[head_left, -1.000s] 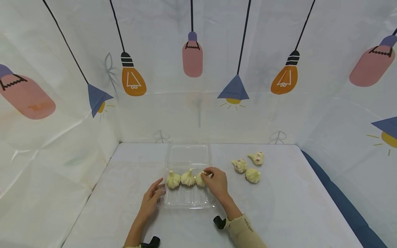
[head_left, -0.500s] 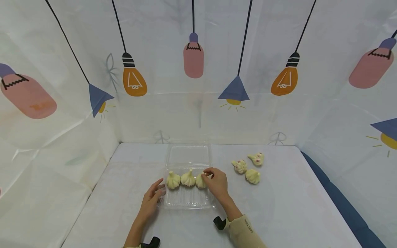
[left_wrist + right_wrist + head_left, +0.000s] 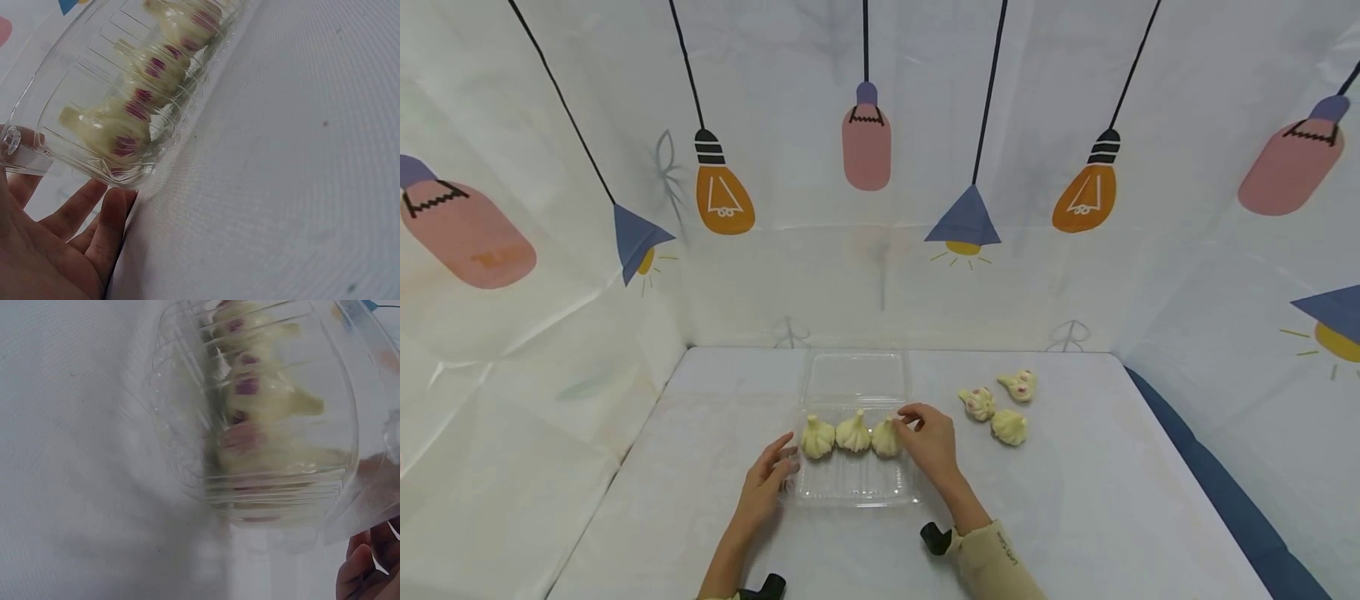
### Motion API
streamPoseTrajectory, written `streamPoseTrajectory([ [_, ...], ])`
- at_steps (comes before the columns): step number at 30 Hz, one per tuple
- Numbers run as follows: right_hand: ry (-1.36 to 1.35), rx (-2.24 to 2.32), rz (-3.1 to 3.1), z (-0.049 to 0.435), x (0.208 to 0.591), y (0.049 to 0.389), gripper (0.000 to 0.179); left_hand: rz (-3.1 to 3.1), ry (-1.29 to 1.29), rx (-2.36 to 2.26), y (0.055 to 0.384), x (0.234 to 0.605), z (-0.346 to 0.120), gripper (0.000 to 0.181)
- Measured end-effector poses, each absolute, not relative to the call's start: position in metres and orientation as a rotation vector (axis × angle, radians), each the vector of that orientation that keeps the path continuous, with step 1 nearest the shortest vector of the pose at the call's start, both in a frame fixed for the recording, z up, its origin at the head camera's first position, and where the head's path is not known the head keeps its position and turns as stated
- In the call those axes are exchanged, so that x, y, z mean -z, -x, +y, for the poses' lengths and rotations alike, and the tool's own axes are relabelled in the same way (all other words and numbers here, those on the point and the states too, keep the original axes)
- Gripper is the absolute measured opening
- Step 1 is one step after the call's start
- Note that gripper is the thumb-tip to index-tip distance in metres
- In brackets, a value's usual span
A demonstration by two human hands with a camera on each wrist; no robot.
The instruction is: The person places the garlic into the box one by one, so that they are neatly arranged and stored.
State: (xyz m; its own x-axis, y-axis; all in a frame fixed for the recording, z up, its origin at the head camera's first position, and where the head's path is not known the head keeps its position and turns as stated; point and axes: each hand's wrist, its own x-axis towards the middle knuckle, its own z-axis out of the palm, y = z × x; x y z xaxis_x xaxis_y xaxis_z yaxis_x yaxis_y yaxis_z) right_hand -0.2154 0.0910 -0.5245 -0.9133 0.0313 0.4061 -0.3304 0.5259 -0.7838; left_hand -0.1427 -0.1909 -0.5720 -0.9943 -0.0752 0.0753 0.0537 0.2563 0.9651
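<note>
On the left, the left hand (image 3: 765, 482) lies flat on the white desk (image 3: 1075, 500) with its fingers straight, touching the left side of the clear plastic box (image 3: 856, 487). The box has its lid (image 3: 853, 377) open, lying back behind it. Inside the box three garlic bulbs sit in one row along the back: the left bulb (image 3: 817, 437), the middle bulb (image 3: 853, 432) and the right bulb (image 3: 887, 437), each just beside the next. The front half of the box has nothing in it. So it looks like about half the packing is done. The right hand (image 3: 931, 440) is at the right bulb, with its fingertips curled in close to the bulb's top, but I cannot tell if it grips the bulb or has let go. Farther right, three more garlic bulbs (image 3: 997, 406) lie loose on the desk, near each other and well apart from the box. These look like what is left to go in
</note>
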Motion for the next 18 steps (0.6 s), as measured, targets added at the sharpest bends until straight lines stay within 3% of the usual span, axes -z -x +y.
streamPoseTrajectory([
  [18,-0.126,-1.333,-2.409,0.132,0.516,0.215,0.008,-2.377,0.015,1.819,0.142,0.571,-0.190,0.042],
])
